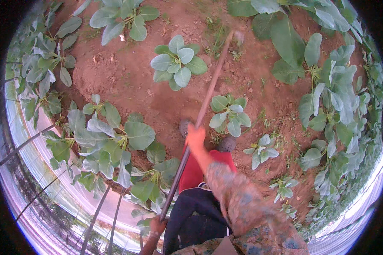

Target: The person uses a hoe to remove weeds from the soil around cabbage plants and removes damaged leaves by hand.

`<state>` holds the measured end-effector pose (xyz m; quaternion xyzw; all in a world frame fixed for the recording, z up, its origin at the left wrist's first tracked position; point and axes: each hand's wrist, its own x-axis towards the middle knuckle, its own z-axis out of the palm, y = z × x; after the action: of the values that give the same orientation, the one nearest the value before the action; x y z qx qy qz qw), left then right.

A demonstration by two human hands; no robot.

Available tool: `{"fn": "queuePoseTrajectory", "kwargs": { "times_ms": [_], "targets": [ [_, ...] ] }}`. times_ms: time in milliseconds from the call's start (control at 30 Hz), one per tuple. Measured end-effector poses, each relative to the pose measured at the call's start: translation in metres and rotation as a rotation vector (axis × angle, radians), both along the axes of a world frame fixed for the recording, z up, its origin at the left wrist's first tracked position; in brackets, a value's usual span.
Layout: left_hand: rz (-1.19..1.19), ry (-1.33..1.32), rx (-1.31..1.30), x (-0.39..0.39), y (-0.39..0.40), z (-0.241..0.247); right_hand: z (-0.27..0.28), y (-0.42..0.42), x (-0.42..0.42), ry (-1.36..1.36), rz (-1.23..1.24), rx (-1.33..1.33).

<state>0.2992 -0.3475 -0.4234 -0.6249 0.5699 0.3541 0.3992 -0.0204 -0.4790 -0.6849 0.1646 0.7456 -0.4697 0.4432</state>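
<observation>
My right hand (196, 138), below a patterned sleeve (239, 194), grips the middle of a long-handled tool (211, 83), probably a hoe. My left hand (158, 225) is closed around the handle near its lower end. The handle slants from the bottom of the view to the upper right. Its far end (237, 36) is blurred, over soil with grass weeds (217, 40); whether it touches the ground I cannot tell. A young leafy plant (179, 63), cabbage-like, grows left of the handle. Another small plant (231, 114) stands just right of it.
Larger leafy plants (108, 137) grow at the left, and more (332, 86) form a row at the right. Smaller seedlings (261, 151) stand at lower right. My shoes (226, 144) are on reddish soil (121, 76) close to plants. Dark poles (95, 220) and pale sheeting line the left edge.
</observation>
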Motion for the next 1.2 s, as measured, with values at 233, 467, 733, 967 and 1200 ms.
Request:
{"fn": "queuePoseTrajectory", "kwargs": {
  "times_ms": [233,467,733,967,1200],
  "targets": [
    [-0.013,-0.198,-0.053,0.048,0.069,0.111,0.09,0.034,0.045,-0.395,-0.137,0.026],
    [0.119,0.078,-0.165,-0.088,-0.044,-0.016,0.007,-0.089,-0.1,-0.11,-0.063,-0.226],
    [0.121,-0.057,-0.08,0.003,0.018,0.084,0.059,-0.007,0.038,-0.266,-0.085,-0.035],
    [0.024,-0.1,-0.126,0.034,0.066,0.142,0.124,0.048,0.043,-0.358,-0.124,-0.072],
    [0.054,0.021,-0.096,-0.041,0.003,0.144,0.09,0.045,-0.023,-0.391,-0.232,-0.21]
  ]
}}
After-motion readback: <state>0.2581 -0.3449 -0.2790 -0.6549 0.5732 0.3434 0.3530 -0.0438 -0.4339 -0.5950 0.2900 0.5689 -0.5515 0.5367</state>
